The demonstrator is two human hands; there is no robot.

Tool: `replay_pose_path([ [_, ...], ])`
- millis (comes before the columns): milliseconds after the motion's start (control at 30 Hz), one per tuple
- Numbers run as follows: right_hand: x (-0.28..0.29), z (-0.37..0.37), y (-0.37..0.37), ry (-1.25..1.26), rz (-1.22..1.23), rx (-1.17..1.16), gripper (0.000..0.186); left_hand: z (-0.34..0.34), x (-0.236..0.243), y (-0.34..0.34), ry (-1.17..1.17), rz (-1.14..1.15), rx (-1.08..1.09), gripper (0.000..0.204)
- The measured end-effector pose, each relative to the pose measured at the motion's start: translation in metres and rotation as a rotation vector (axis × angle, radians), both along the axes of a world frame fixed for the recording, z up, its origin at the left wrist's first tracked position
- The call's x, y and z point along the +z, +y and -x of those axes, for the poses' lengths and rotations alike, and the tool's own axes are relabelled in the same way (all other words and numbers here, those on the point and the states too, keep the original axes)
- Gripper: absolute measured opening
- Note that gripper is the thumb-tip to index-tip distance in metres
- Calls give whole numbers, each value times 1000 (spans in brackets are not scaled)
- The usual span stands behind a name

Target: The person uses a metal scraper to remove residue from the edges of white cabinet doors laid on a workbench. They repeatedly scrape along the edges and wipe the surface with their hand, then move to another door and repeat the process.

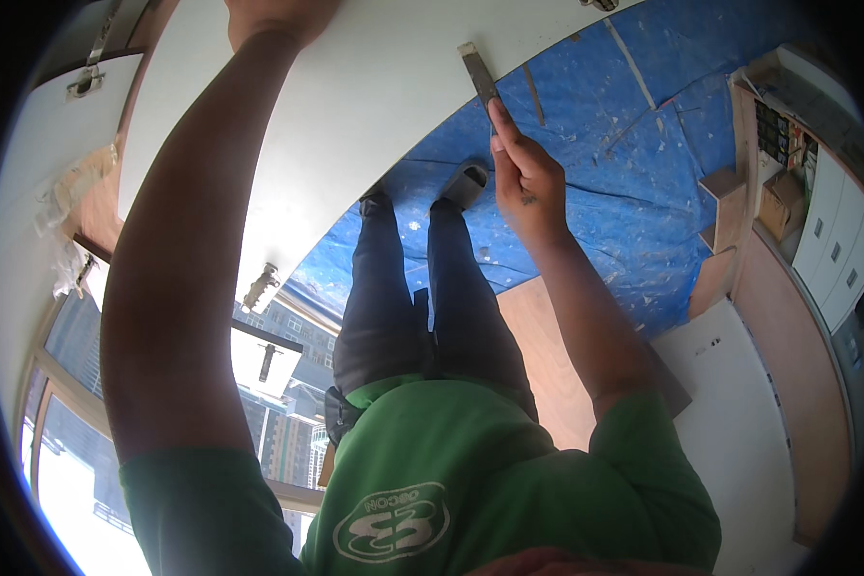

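Observation:
A large white door panel [355,96] with a cabinet hinge [261,286] on its edge spans the upper left. My left hand [280,17] is at the panel's top part; the frame edge cuts it off and its fingers are out of sight. My right hand [528,182] is closed round a narrow flat-bladed tool [480,77], dark grey with a pale tip. The index finger lies stretched along the blade. That tip overlaps the panel near its curved-looking right edge; whether it touches cannot be made out.
Blue sheeting [595,125], specked with white, covers the floor under my sandalled feet [466,184]. On the right stand white drawers [826,235], a cardboard box [782,204] and wooden boards [730,202]. A plywood sheet [542,336] lies below my right forearm. Windows [72,461] are at lower left.

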State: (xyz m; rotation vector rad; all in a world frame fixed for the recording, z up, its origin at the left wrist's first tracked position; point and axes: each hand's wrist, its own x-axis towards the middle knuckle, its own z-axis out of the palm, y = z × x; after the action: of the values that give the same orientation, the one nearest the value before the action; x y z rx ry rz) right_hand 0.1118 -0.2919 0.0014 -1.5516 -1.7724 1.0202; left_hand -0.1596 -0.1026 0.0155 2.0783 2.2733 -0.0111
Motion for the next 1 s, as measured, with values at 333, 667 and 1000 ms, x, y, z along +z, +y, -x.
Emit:
replay_pose_path([
  [333, 8, 8, 39, -19, 33, -58, 59, 1, 4, -3, -12, 24, 7, 71],
  [667, 6, 5, 39, 73, 47, -126, 49, -4, 8, -4, -4, 3, 12, 72],
  [1000, -3, 0, 42, 66, -31, -144, 57, -4, 6, -2, 30, 1, 2, 70],
])
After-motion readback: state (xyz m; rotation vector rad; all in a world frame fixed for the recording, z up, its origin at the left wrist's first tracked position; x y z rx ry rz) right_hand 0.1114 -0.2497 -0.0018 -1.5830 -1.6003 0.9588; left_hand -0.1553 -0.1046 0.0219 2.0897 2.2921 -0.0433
